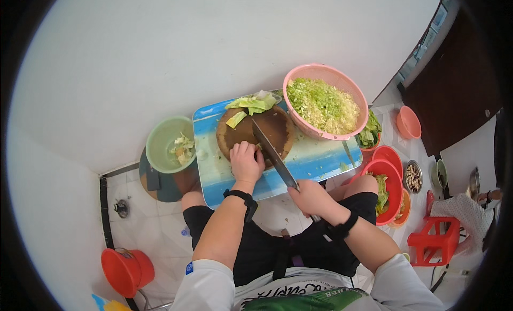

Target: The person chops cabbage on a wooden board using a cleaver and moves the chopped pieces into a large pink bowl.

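Observation:
My right hand (310, 198) grips the handle of a long kitchen knife (274, 152), its blade reaching across a round wooden chopping board (272, 126). On the near left of the board rests my left hand (246, 162), fingers curled downward close to the blade. A bit of green shows by its fingertips, but whatever lies under the palm is hidden. Pale green leaves (256, 103) lie at the board's far edge, and a cut leaf piece (236, 119) sits on its left half. The board stands on a low blue-and-white table (312, 158).
A pink colander (348, 84) of finely chopped greens stands on the table's right end. To the left is a pale green basin (154, 150) with scraps. Red basins (394, 206), a metal bowl (413, 176) and a red stool (435, 238) are right; another person is partly visible there.

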`<control>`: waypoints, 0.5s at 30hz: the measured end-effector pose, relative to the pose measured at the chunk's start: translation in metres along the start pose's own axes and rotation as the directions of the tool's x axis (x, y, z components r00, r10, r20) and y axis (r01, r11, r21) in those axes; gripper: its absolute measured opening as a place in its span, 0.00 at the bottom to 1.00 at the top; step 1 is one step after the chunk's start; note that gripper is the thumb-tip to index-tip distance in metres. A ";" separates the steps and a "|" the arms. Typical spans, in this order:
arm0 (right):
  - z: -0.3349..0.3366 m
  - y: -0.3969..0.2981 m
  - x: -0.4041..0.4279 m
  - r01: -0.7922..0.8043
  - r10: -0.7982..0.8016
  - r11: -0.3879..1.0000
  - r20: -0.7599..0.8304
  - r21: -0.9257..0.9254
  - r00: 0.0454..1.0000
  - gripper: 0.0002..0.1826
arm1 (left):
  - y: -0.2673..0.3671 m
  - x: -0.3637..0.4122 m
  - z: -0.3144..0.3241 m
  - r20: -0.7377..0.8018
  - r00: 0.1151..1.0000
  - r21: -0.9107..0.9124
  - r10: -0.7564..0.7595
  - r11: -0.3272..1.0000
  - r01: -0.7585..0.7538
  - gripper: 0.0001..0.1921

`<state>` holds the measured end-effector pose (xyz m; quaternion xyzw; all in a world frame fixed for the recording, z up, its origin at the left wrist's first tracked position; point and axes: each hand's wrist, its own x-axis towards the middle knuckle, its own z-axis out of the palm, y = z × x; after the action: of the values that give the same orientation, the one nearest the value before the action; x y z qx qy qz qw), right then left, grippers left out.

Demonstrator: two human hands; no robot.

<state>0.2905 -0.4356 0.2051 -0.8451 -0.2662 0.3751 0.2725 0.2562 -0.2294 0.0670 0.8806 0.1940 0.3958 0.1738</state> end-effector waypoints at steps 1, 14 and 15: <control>0.001 0.000 0.009 0.000 0.000 1.000 -0.006 -0.003 1.000 0.19 | 0.001 0.001 0.001 -0.001 1.000 0.003 -0.002 1.000 0.002 0.05; 0.010 0.001 0.024 0.014 -0.014 1.000 -0.028 -0.014 0.999 0.20 | -0.001 0.001 0.000 -0.005 1.000 0.020 0.007 1.000 -0.006 0.04; 0.011 0.000 0.031 0.011 -0.011 1.000 -0.029 -0.002 1.000 0.20 | 0.001 0.001 -0.001 0.001 1.000 0.008 -0.005 1.000 0.005 0.04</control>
<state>0.3000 -0.4126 0.1838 -0.8493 -0.2673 0.3608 0.2776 0.2563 -0.2299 0.0682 0.8811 0.1977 0.3939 0.1716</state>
